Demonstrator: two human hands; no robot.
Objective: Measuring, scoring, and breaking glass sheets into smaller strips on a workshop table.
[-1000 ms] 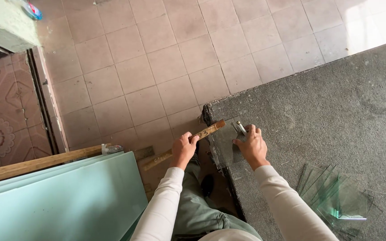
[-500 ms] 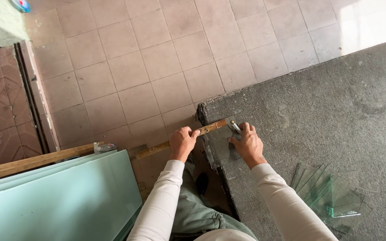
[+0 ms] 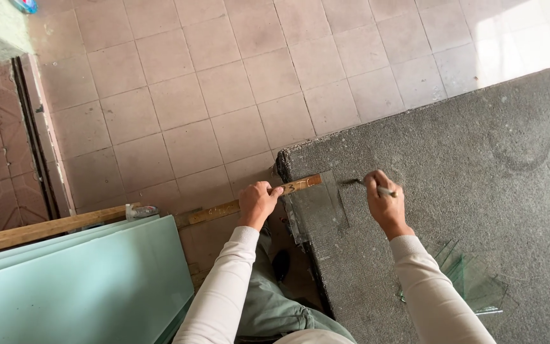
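Observation:
My left hand [image 3: 259, 202] grips a wooden ruler [image 3: 224, 208] that lies across the near corner of a grey carpeted table [image 3: 479, 159], its tip over a small clear glass pane [image 3: 318, 213]. My right hand [image 3: 384, 204] holds a small metal-tipped glass cutter [image 3: 359, 183] just right of the pane, above the carpet. Both sleeves are white.
Several large pale green glass sheets [image 3: 84, 280] and a wooden batten [image 3: 46, 227] lean at the lower left. Loose glass offcuts [image 3: 472, 283] lie on the table by my right forearm. Beige floor tiles [image 3: 224, 89] spread beyond, and a doorway threshold [image 3: 39, 140] sits at the left.
My right hand has lifted off the pane and moved right with the cutter. The ruler and my left hand stay at the table corner.

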